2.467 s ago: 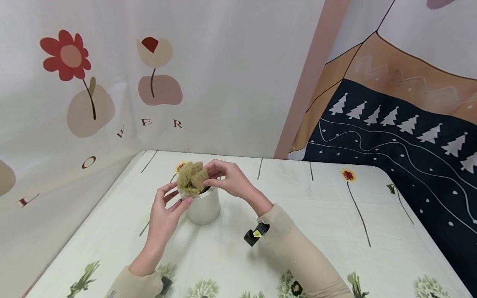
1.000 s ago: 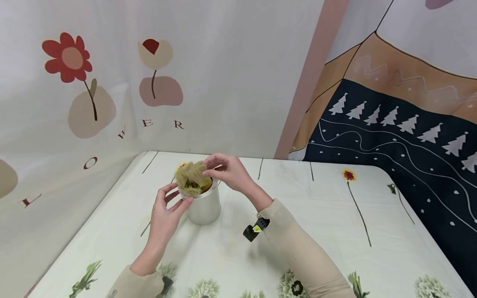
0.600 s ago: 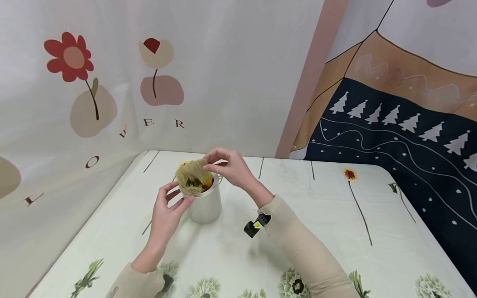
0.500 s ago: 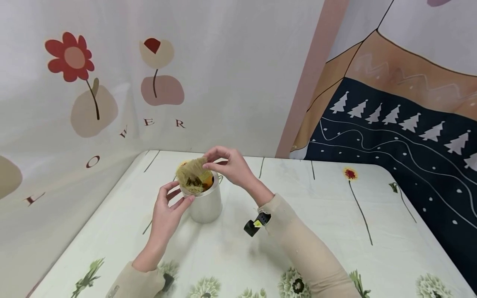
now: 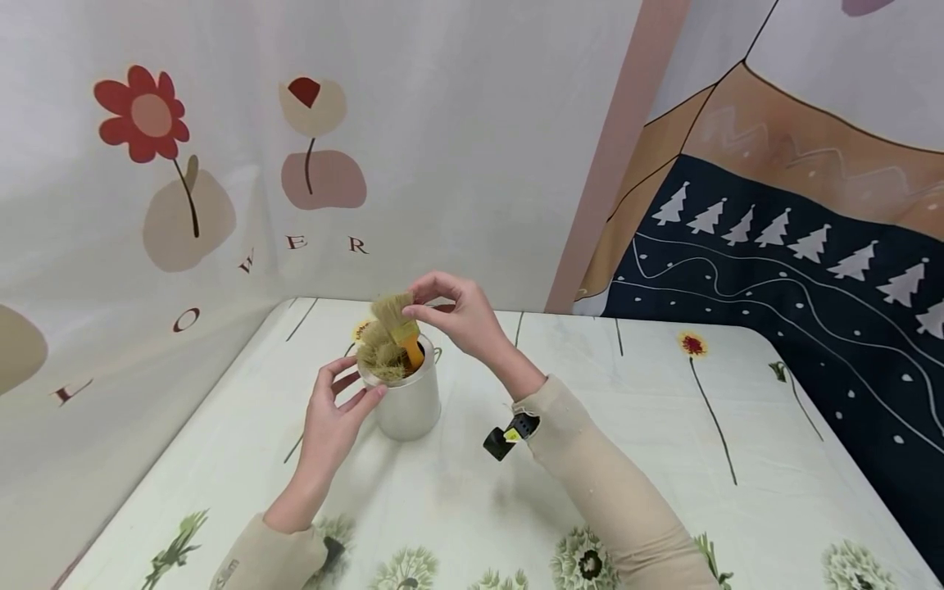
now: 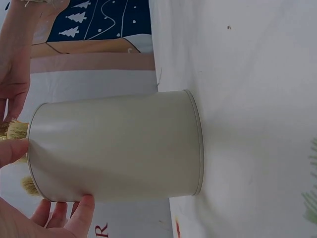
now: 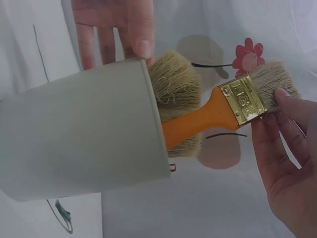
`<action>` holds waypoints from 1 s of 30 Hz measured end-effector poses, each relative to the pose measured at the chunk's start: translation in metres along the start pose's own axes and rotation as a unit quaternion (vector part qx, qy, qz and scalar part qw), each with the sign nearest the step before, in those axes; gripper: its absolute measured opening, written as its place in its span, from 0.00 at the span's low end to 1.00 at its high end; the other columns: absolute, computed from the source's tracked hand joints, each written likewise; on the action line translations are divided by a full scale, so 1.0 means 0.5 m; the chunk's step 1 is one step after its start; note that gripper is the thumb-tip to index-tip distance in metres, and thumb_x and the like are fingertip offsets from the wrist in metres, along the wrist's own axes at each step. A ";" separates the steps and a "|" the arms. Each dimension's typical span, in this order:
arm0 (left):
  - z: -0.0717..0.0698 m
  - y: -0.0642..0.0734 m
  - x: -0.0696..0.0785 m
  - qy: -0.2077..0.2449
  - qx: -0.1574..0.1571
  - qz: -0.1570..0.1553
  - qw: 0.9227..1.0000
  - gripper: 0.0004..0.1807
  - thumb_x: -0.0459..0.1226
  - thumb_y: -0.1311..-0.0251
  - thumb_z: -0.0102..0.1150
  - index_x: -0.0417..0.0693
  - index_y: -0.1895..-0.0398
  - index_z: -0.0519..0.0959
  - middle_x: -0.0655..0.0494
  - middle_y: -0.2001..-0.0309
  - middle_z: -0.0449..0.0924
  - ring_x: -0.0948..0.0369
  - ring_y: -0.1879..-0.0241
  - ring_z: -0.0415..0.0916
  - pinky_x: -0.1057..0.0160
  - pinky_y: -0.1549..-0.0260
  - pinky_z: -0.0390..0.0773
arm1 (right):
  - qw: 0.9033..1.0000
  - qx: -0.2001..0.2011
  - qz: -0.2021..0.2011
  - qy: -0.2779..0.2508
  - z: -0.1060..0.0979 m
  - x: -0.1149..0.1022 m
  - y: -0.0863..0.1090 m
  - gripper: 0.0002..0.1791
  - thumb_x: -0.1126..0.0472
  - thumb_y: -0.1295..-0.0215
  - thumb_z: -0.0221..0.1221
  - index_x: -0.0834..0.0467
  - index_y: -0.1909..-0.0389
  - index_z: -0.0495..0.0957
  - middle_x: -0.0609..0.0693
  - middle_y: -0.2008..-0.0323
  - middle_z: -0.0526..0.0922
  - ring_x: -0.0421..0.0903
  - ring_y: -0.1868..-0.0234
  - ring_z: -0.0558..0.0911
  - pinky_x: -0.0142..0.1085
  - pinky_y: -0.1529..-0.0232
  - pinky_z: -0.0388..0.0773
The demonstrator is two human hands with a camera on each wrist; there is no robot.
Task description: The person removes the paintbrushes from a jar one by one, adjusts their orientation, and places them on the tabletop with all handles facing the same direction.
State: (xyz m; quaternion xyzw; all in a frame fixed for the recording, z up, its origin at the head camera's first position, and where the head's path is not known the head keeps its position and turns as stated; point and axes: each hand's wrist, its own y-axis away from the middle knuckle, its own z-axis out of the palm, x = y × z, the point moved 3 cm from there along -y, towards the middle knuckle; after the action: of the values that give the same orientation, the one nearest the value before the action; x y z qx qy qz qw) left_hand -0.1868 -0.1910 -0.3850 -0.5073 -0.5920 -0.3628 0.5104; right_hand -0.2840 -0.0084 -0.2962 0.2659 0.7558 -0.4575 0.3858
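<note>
An off-white cylindrical can (image 5: 409, 410) stands upright on the table, holding several pale-bristled brushes (image 5: 379, 352) bristles up. My left hand (image 5: 335, 422) grips its left side near the top; in the left wrist view the thumb lies on the rim and the fingers bend against the wall. With thumb and fingers, my right hand (image 5: 460, 315) pinches the bristles of one paintbrush (image 7: 208, 119). This brush has an orange handle and a gold-coloured metal ferrule. It leans out of the can, and its handle end is hidden inside.
A white cloth (image 5: 575, 442) printed with flowers covers the table. Behind hangs a pale curtain (image 5: 457, 147) with printed flowers and letters, beside a dark cloth (image 5: 774, 270) with tree shapes. A small black device (image 5: 509, 436) is strapped at the right wrist.
My right hand has risen, drawing the paintbrush up out of the can, so its ferrule and part of the orange handle now show. The left hand has stayed at the can.
</note>
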 end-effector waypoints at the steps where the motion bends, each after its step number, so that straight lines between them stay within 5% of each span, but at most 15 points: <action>1: 0.000 -0.001 0.000 -0.001 0.000 0.000 1.000 0.35 0.37 0.35 0.63 0.38 0.30 0.57 0.44 0.28 0.58 0.50 0.30 0.63 0.89 0.53 0.73 | 1.000 0.003 -0.004 -0.003 -0.001 -0.002 -0.001 0.09 0.68 0.37 0.66 0.64 0.57 0.81 0.61 0.59 0.86 0.45 0.58 0.84 0.34 0.55 0.87; 17: 0.002 -0.006 -0.002 -0.001 0.001 -0.008 1.000 0.35 0.34 0.36 0.63 0.38 0.31 0.58 0.43 0.29 0.59 0.50 0.30 0.63 0.88 0.53 0.74 | 0.997 0.061 -0.045 -0.017 -0.031 -0.039 -0.012 0.09 0.69 0.38 0.66 0.66 0.58 0.80 0.62 0.59 0.84 0.44 0.59 0.84 0.40 0.57 0.89; 30: 0.006 -0.015 -0.001 -0.004 -0.001 -0.004 1.000 0.35 0.34 0.35 0.63 0.37 0.30 0.57 0.43 0.28 0.58 0.49 0.30 0.62 0.89 0.53 0.73 | 0.989 0.131 -0.074 -0.017 -0.077 -0.061 -0.018 0.11 0.69 0.39 0.67 0.66 0.57 0.80 0.62 0.61 0.85 0.34 0.63 0.83 0.32 0.63 0.86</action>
State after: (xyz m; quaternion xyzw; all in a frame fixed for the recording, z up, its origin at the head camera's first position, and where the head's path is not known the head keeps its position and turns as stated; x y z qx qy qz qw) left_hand -0.1950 -0.1900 -0.3853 -0.5070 -0.5958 -0.3634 0.5059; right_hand -0.2868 0.0205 -0.2556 0.2502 0.7003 -0.5840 0.3255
